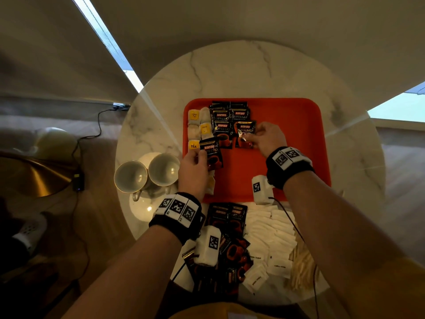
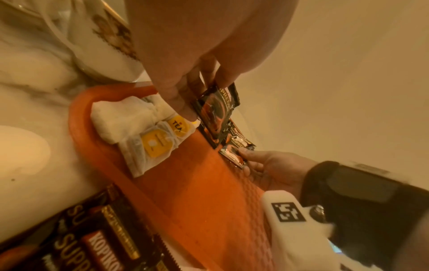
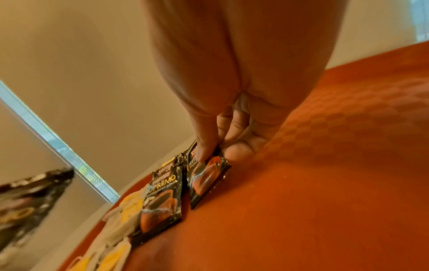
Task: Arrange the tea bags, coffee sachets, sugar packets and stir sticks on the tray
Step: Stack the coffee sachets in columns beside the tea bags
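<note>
Marble table [image 1: 264, 70]: one tray [image 1: 287, 125], two cups [image 1: 147, 173].

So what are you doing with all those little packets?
A person is laying drinks things out on an orange tray. Each hand holds a black coffee sachet: the left hand has one near the tea bags, and the right hand sets another beside the row. Sugar packets and stir sticks wait on the table.
</note>
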Motion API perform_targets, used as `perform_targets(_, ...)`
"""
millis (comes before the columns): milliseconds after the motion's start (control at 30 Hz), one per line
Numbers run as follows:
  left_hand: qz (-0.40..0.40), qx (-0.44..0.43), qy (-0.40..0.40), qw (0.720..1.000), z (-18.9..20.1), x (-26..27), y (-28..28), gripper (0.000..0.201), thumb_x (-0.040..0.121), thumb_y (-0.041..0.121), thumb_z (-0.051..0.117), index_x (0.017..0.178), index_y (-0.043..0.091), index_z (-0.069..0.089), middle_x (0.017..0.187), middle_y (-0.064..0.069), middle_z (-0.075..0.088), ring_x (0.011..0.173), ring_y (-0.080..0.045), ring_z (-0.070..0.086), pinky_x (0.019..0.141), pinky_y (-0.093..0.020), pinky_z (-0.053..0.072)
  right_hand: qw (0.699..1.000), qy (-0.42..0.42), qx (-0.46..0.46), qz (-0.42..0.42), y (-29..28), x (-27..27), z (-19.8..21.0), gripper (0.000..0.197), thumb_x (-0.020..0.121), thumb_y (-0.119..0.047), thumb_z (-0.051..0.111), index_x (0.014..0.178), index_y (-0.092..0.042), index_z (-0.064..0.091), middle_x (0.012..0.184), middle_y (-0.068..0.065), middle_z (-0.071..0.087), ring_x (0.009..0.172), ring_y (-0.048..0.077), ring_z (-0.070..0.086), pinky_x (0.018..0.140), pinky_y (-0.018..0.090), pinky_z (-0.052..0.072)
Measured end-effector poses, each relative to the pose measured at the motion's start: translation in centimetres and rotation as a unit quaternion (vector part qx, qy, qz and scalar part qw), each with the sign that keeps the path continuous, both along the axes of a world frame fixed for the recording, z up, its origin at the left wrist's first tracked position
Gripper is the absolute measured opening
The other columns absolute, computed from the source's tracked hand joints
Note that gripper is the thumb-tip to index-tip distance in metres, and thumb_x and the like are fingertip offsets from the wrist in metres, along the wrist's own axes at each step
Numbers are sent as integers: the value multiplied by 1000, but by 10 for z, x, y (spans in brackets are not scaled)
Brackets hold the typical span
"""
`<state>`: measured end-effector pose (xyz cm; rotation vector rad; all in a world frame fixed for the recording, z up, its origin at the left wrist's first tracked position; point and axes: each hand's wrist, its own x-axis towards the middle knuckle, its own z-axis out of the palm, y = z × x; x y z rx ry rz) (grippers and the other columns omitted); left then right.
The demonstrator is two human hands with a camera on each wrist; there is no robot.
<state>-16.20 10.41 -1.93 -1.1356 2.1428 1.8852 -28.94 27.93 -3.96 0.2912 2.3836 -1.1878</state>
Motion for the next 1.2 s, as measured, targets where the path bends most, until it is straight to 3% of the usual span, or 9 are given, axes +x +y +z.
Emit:
perform_targets(267, -29, -21, -4, 999, -9, 3, -5, 24, 101, 40, 51, 98, 24, 68, 96, 1, 74, 93, -18, 72, 89, -49, 59, 999, 13, 39, -33, -9, -4, -8, 34, 82, -32, 82, 102, -17, 59, 100, 1, 68, 85, 18, 69, 76, 32, 60)
perform_targets(400, -35, -29, -2, 999, -7, -3, -5, 22, 103, 31, 54, 108, 16, 70, 98, 0, 74, 92, -15, 71, 90, -45, 59, 995, 47, 71, -52, -8, 8, 7, 37, 87, -43, 75, 108, -17, 61, 98, -6, 62, 82, 8, 60, 66, 22, 46)
perform_targets(533, -24, 0, 9, 1000, -5, -13, 0, 26, 103, 25, 58, 124, 11, 65, 102, -3, 75, 91, -18, 74, 86, -44, 62, 999, 23, -36, 14, -14, 35, 21, 34, 90, -54, 66, 98, -21, 69, 92, -6, 69, 82, 9, 66, 73, 25, 55)
perform_targets(633, -46, -33, 10, 998, -4, -17, 3, 28, 102, 28, 58, 124, 12, 65, 103, -1, 74, 91, -14, 73, 86, -42, 61, 992, -10, -96, 84, -21, 51, 22, 18, 92, -36, 71, 96, -18, 70, 82, -2, 69, 72, 9, 65, 67, 24, 56)
perform_targets(767, -76, -84, -3, 994, 0, -12, 3, 31, 101, 37, 57, 123, 18, 67, 98, 6, 72, 87, -6, 69, 84, -34, 60, 993, -8, -113, 38, -19, 45, 14, 6, 93, -17, 71, 97, -13, 68, 81, -1, 67, 68, 8, 62, 60, 19, 52)
perform_targets(933, -117, -78, -1, 990, -1, 11, -2, 21, 102, 38, 54, 106, 22, 68, 89, 5, 74, 83, -13, 71, 83, -45, 60, 997, -22, -80, -4, -23, 28, -2, 1, 95, -18, 69, 94, -18, 67, 91, 0, 71, 75, 11, 66, 67, 21, 57)
perform_targets(1033, -166, -93, -22, 982, 0, 23, -5, 22, 104, 35, 54, 104, 20, 69, 88, 4, 73, 80, -12, 72, 80, -44, 61, 999, -19, -45, 5, -35, 22, -6, 5, 95, -21, 68, 90, -22, 66, 92, -1, 72, 84, 16, 71, 79, 31, 61)
perform_targets(1200, -240, -95, -57, 964, -3, 41, -8, 21, 103, 36, 55, 104, 20, 69, 95, 2, 73, 81, -13, 71, 81, -38, 61, 1000, 1, 23, 21, -45, 16, -9, 11, 89, -32, 74, 88, -24, 66, 93, -2, 72, 86, 15, 71, 84, 38, 61)
